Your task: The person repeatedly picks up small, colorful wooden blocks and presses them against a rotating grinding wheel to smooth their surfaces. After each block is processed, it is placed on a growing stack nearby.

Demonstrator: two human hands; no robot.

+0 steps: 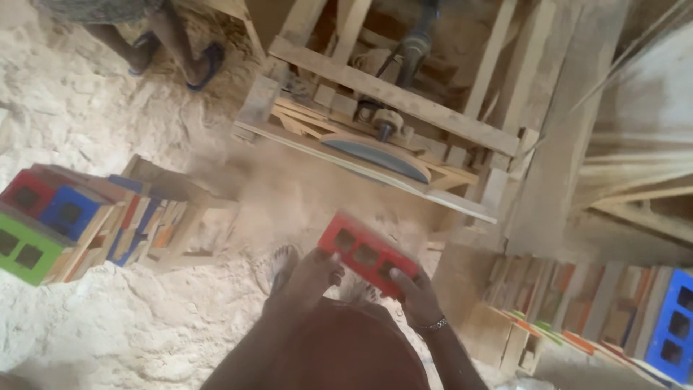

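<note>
I have both hands low in the centre of the frame on a red block (368, 254), a painted wooden piece with three square holes through its face: my left hand (312, 273) grips its near-left end with fingers curled over the edge, my right hand (413, 290), a metal bracelet (434, 325) on the wrist, pinches the lower right end. The block sits tilted, well apart from the grey disc (377, 156) above it in the middle of the frame. I judge the step to be carrying the block up to that disc; the next move calls for a square, steady feed with fingertips kept off the leading edge. Under my hands a bare foot (278, 266) rests on pale, lumpy sawdust. At left lies a stack (65, 220) of similar blocks, red, blue and green over raw wood; at lower right more of them stand on edge beside a blue block (675, 325). The disc sits in a rough frame (393, 97) of unpainted planks, dust hazing the air below it. At upper left another person's sandalled feet (177, 54) stand.
</note>
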